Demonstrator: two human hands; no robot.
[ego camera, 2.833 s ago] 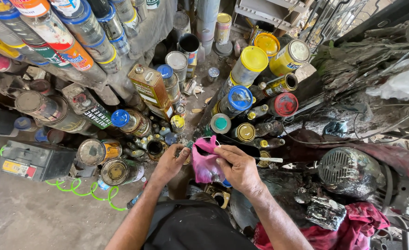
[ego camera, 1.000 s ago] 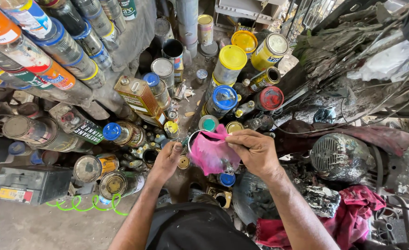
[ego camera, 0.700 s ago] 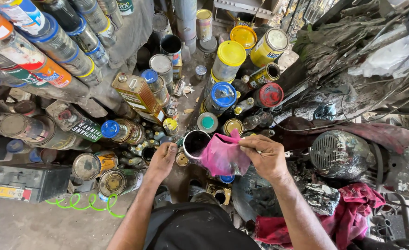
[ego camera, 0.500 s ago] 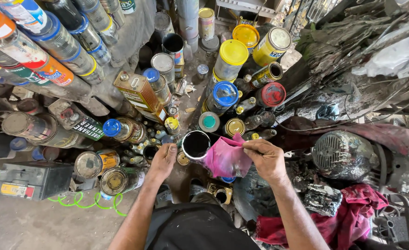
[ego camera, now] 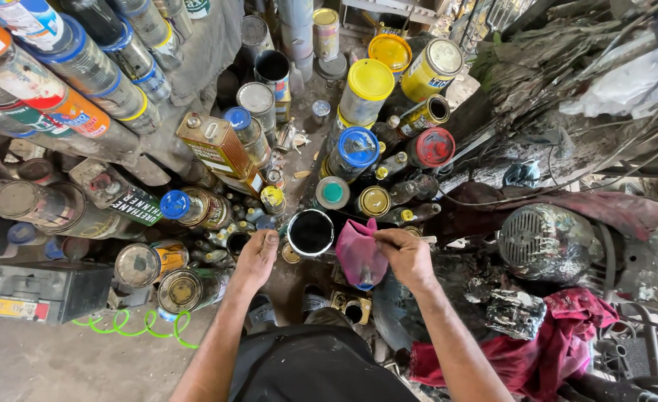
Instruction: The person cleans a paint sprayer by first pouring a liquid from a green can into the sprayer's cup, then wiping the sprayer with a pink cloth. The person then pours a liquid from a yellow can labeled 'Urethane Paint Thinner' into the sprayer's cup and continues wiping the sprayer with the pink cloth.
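Overhead view of a person crouched among crowded paint cans and bottles. The right hand (ego camera: 411, 257) was closed in a pinch on the upper edge of a pink cloth (ego camera: 360, 257), which hung as a cone just beside an open black-lined can (ego camera: 311, 232), apparently touching its rim. The left hand (ego camera: 256, 258) lay with fingers loosely extended and holding nothing, its fingertips near the can's left side, beside a small open tin (ego camera: 238, 241); contact with the can could not be confirmed.

Risks, as judged from this arrangement: the can stood hemmed in by a teal-lidded can (ego camera: 332, 193), a gold-lidded can (ego camera: 374, 201) and several small bottles, so a sideways nudge from either hand could have tipped it or toppled a neighbour. The cloth, held only by its edge, could have slipped from the pinch and dropped toward the dark can mouth or onto the dirty floor (ego camera: 61, 357). Any liquid carried in the cloth could have dripped outside the can.

Pose: both forearms reached forward from the body, the right wrist bent downward over the cloth, the left palm facing down and lying low.
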